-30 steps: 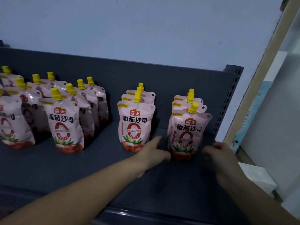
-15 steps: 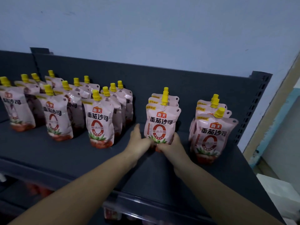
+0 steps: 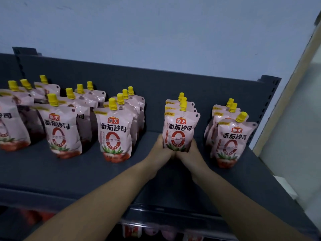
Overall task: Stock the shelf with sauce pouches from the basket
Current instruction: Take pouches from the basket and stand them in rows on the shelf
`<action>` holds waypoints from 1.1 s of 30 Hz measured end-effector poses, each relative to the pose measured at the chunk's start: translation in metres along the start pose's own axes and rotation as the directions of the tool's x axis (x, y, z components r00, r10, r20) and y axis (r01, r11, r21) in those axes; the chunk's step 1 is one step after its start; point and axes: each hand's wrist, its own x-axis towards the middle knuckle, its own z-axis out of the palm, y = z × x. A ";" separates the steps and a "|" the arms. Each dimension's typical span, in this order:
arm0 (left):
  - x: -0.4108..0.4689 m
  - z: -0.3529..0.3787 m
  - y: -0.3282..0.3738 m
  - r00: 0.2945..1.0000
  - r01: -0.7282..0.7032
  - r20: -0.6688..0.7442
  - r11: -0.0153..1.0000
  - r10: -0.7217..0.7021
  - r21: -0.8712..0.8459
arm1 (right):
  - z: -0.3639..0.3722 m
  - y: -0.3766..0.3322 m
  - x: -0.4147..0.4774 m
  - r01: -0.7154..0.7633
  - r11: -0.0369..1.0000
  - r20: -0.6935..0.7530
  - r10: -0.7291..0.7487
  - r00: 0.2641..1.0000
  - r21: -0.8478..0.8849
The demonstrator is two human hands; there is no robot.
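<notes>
Person's left hand and right hand are clamping the base of the front sauce pouch, fingers curling round both sides. It's standing upright over the shelf, second row from right, centred between the hands, long axis vertical.

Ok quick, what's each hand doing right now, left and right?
Left hand: grips the lower left edge of the front sauce pouch.
Right hand: grips the same pouch's lower right edge.
</notes>
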 end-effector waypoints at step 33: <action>-0.283 -0.229 -0.005 0.716 0.631 -0.671 0.232 0.191 0.740 | 0.223 -0.068 -0.156 0.903 0.402 0.843 -0.424 0.332 -0.153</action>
